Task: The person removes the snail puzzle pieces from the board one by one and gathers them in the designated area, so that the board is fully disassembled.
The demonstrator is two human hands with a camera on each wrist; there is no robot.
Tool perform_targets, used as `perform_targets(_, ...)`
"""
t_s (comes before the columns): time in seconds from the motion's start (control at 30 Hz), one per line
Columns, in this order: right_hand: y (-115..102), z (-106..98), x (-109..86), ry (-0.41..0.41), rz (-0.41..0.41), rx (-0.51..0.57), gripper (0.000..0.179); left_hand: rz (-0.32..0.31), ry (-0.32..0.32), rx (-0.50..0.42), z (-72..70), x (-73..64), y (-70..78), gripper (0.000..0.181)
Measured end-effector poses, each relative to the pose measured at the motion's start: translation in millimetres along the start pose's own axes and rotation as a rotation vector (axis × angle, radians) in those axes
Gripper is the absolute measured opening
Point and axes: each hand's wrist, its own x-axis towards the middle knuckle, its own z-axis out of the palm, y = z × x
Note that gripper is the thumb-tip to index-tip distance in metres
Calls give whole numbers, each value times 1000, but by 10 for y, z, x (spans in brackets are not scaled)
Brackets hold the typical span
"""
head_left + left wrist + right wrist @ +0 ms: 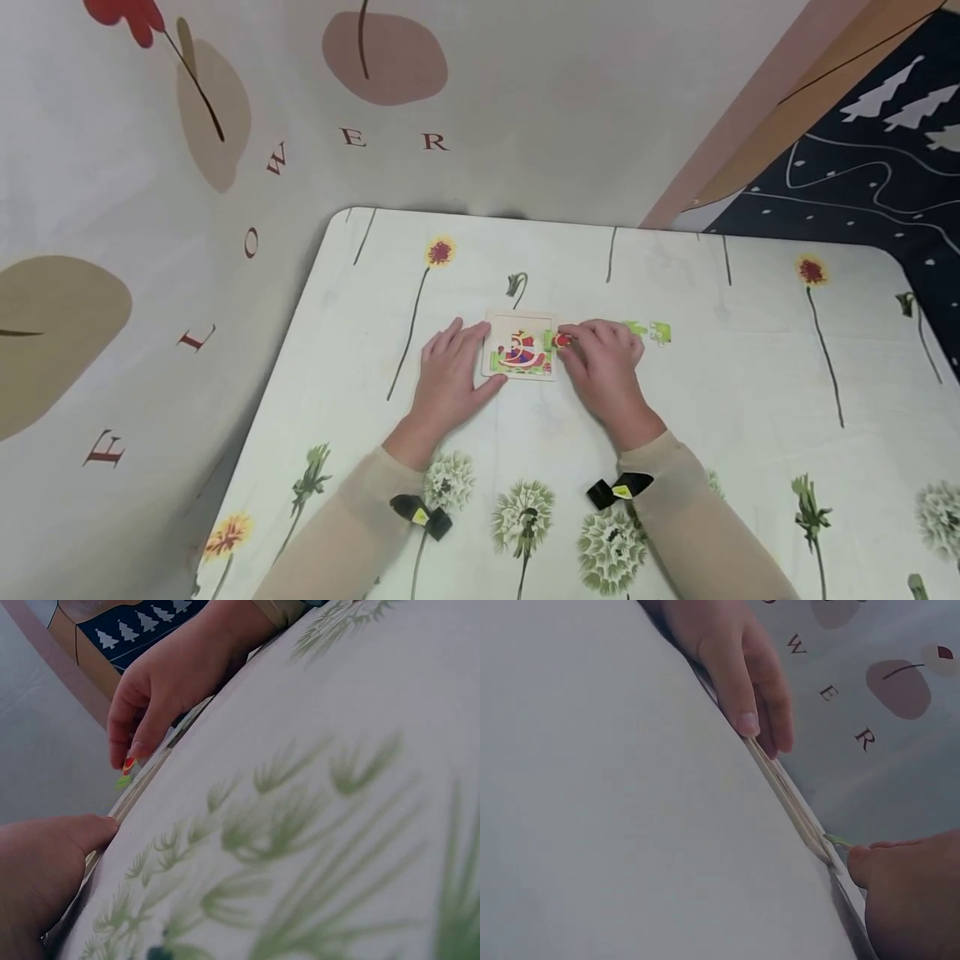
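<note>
A small wooden puzzle board (519,316) lies on the table, its lower part filled with red, purple and green pieces and its upper part bare wood. My left hand (448,379) holds the board at its left side, thumb at the near edge and fingers at the far left corner. In the right wrist view, that thumb (748,724) presses the board's near edge. My right hand (606,371) pinches a red and green puzzle piece (561,340) between thumb and fingers at the board's right edge. In the left wrist view, the piece (126,774) hangs tilted below the fingertips.
Loose green puzzle pieces (660,332) lie on the table just beyond my right hand, one partly hidden by it. The white tablecloth (720,375) has printed flowers. A pale patterned wall (525,158) stands behind the table's far edge.
</note>
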Motion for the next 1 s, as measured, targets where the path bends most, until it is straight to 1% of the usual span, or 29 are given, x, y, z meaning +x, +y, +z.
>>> perform_targets(0.17, 147, -124, -90, 11, 35, 3, 30, 0, -8, 13, -4, 8, -1, 80)
perform_targets(0.4, 286, -221, -186, -1, 49, -20, 28, -3, -15, 13, 1, 6, -6, 80)
perform_targets(0.53, 333, -261, -217, 4, 64, -36, 29, -8, -25, 9, 2, 8, 0, 80)
perform_targets(0.63, 358, -288, -231, 10, 69, -30, 30, -4, -20, 8, 2, 6, -2, 79)
perform_targets(0.8, 398, -335, -256, 11, 57, -18, 29, 3, -9, 13, 5, 10, -11, 79)
perform_targets(1.0, 442, -371, -291, 2, 49, -22, 30, 1, -12, 5, 4, 13, -2, 79)
